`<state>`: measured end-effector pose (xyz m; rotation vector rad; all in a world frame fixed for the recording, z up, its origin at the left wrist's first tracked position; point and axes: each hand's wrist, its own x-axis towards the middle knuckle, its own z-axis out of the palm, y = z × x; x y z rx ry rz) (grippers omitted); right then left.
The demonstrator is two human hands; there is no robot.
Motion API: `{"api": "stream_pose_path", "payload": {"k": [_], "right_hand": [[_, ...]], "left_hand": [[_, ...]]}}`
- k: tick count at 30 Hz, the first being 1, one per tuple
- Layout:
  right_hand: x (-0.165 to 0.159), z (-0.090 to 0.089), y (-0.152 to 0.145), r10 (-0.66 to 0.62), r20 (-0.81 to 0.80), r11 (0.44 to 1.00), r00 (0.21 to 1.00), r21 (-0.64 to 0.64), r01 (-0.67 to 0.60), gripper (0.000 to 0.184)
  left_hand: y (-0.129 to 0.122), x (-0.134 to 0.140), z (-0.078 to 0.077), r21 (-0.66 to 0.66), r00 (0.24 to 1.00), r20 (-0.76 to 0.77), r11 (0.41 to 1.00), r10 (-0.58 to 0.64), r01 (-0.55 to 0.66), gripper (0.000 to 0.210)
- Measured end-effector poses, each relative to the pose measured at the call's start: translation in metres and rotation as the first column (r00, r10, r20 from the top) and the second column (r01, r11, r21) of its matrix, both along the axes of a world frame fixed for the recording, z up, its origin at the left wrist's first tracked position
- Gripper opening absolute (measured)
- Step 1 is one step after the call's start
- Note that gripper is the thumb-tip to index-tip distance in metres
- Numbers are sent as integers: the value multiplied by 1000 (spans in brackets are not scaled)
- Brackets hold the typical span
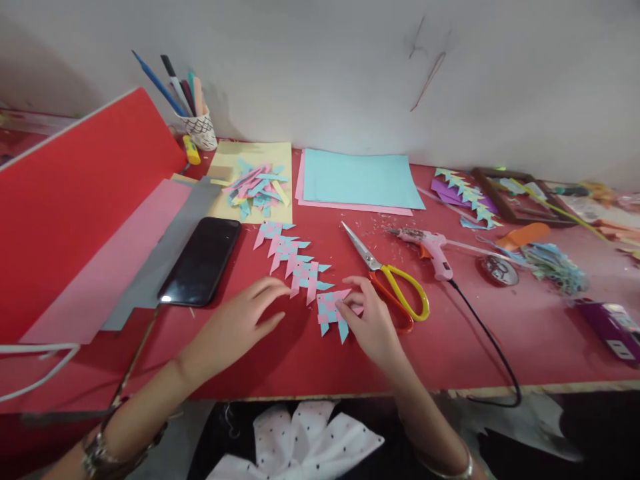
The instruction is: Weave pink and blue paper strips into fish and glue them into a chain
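Observation:
My right hand pinches the right edge of a small woven paper piece in pink and light blue, with pointed strip ends. Up and to the left of that piece runs a slanting row of similar woven paper pieces on the red tabletop. My left hand hovers by the lower end of this row, its thumb and fingers apart and holding nothing. Scissors with one yellow and one orange-red handle lie open just beyond my right hand, which partly covers the orange-red handle.
A black phone lies left of the row. Paper strips are heaped on a yellow sheet; blue sheets lie beside it. A pink glue gun with a black cord rests on the right. A pen cup stands near the wall.

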<state>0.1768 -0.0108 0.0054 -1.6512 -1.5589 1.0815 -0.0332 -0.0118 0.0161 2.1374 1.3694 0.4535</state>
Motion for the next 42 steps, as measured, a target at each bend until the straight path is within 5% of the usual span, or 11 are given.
{"api": "stream_pose_path", "payload": {"k": [3,10,24,42], "right_hand": [[-3,-4,2,-26,18,1000,1000,16,26,23],[-5,-8,-1,-93,3,995,996,32,93,16],[-11,-6,4,-75,216,993,974,107,53,9],[-14,-4,5,-55,263,991,963,131,21,8]], "left_hand": [[18,7,2,149,978,-166,977,-126,152,27],[37,10,-16,218,899,-337,905,-281,365,30],[35,8,-27,351,902,-323,849,-287,396,31],[34,21,-16,242,853,-422,869,-307,432,50]]}}
